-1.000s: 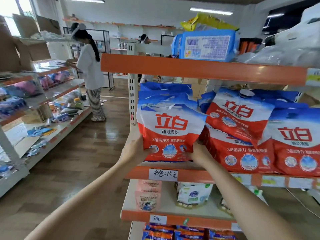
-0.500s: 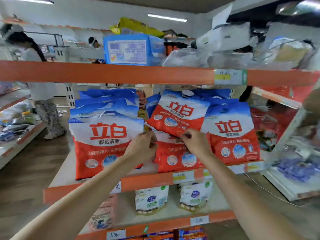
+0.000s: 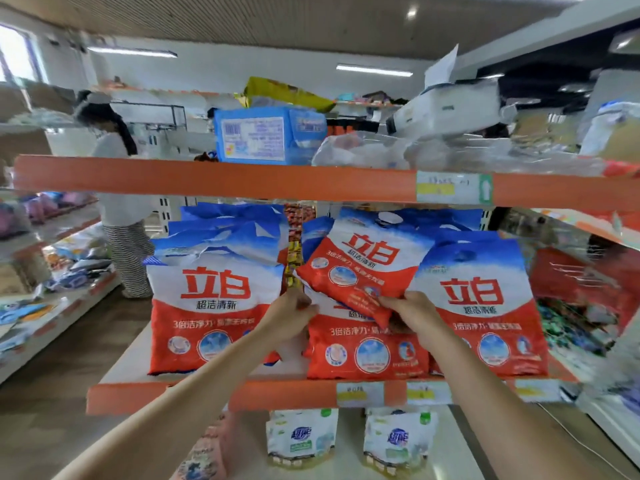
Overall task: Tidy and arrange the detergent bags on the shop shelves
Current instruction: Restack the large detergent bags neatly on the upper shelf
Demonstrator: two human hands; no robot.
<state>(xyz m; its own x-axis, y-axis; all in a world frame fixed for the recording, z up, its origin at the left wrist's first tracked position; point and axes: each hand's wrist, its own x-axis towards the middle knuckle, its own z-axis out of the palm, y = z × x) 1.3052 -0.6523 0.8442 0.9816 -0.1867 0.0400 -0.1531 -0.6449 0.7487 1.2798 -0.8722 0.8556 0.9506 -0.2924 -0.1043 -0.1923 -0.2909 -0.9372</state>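
Observation:
Red, white and blue detergent bags stand on the middle orange-edged shelf point(image 3: 207, 393). A left stack point(image 3: 214, 299) stands upright. In the centre a tilted bag point(image 3: 360, 268) lies skewed on top of an upright bag point(image 3: 363, 351). Another bag point(image 3: 485, 306) stands at the right. My left hand point(image 3: 291, 313) pinches the lower left corner of the tilted bag. My right hand point(image 3: 412, 310) grips that bag's lower right edge. Both forearms reach up from below.
The top shelf point(image 3: 214, 178) holds a blue pack point(image 3: 266, 136) and clear-wrapped goods. White pouches point(image 3: 301, 438) stand on the lower shelf. A person point(image 3: 117, 202) stands in the aisle at the left beside other shelving. Red packs fill the shelf at the right.
Both hands left the left stack and moved right to the tilted centre bag, which they now hold. The view shifted right and closer.

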